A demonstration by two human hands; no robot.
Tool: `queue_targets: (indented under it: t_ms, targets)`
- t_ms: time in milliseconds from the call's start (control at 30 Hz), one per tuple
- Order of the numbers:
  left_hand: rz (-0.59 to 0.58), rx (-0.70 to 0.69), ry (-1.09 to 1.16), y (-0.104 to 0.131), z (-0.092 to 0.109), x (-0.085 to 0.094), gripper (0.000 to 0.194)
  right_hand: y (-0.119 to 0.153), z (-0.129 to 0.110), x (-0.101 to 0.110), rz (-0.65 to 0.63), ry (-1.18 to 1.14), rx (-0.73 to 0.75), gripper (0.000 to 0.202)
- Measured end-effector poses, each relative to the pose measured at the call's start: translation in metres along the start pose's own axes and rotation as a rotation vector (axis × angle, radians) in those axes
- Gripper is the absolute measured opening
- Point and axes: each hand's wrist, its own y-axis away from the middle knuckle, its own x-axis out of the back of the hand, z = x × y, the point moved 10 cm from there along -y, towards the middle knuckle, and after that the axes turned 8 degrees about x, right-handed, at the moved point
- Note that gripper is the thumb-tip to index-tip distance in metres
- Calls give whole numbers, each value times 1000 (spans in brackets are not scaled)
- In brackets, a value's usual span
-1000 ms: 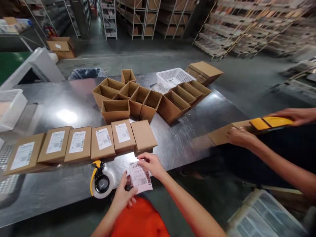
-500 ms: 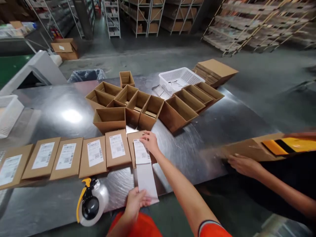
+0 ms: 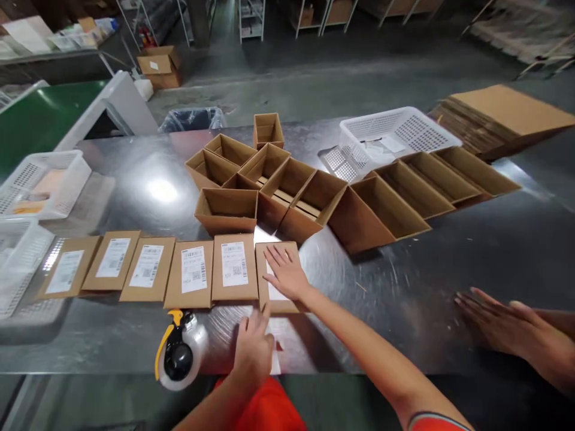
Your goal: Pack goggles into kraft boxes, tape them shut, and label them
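My right hand [image 3: 286,274] lies flat with fingers spread on a closed cardboard box [image 3: 291,250], pressing a white shipping label [image 3: 274,291] that it mostly covers. Just below the box, my left hand [image 3: 254,342] has its fingers curled around a strip of white label backing paper [image 3: 275,359], partly hidden behind the hand. Left of this box, several closed boxes [image 3: 234,239] lie in a row, each bearing a printed label [image 3: 235,263]. A tape dispenser [image 3: 177,356] with a yellow handle sits at the table's front edge.
Open cardboard boxes [image 3: 227,214] stand behind the row. A white basket [image 3: 399,134] and stacked flat cardboard [image 3: 507,111] are at the back right. More baskets [image 3: 72,185] stand left. A co-worker's hands [image 3: 507,326] are over the metal table [image 3: 359,305] at right.
My right hand has gone from pinching the label's top to lying flat on it. My left hand has moved up towards the box. The co-worker's box and yellow item are out of view.
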Motion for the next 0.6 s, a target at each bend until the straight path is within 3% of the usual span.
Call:
queue_targets:
  t_ms: [67,133,267,333,400,467,533,567,600]
  targets:
    - [25,-97,-295,-15,14,2,27,-1,11,3,34,32,-91,66]
    - [5,-133,-407,-22,18,-3,22,9,3,1,56,48,-64,65]
    - [-57,-178,-377,-20,13,-6,16,46,-29,-14,16,60,161,56]
    - [-55,-216,-269,-11,11,9,16,53,-22,-14,24,113,74,53]
    - [10,-184,-96,5,-1,41,19,51,-2,-6,60,190,-147,52]
    - [129,-73,148,33,-30,89,21,46,11,2,89,235,-298,53]
    - [288,91,469,73,-80,149,17,36,12,5,97,236,-278,55]
    - [417,208,650,99,-115,184,13,33,12,5,97,231,-237,56]
    - [652,334,850,133,-156,225,10,30,13,5,95,227,-195,56]
